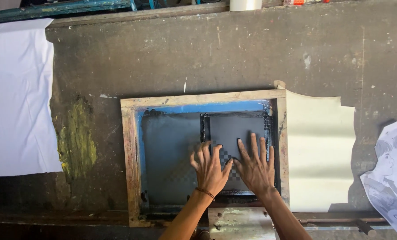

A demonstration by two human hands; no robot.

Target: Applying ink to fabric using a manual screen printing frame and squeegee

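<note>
Both hands, left [210, 171] and right [255, 170], flat with fingers spread, pressing on mesh of screen frame [131, 155] near table's front edge. Probably light but rigid wood; mesh stretchy, inky, fragile. Better to grip by side rails.

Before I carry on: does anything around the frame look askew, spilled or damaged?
Both hands, left and right, lie flat on the mesh of the wooden-framed printing screen. The cream sheet beneath has a ragged, torn top edge. A yellow-green paint smear stains the dark worktable.
</note>
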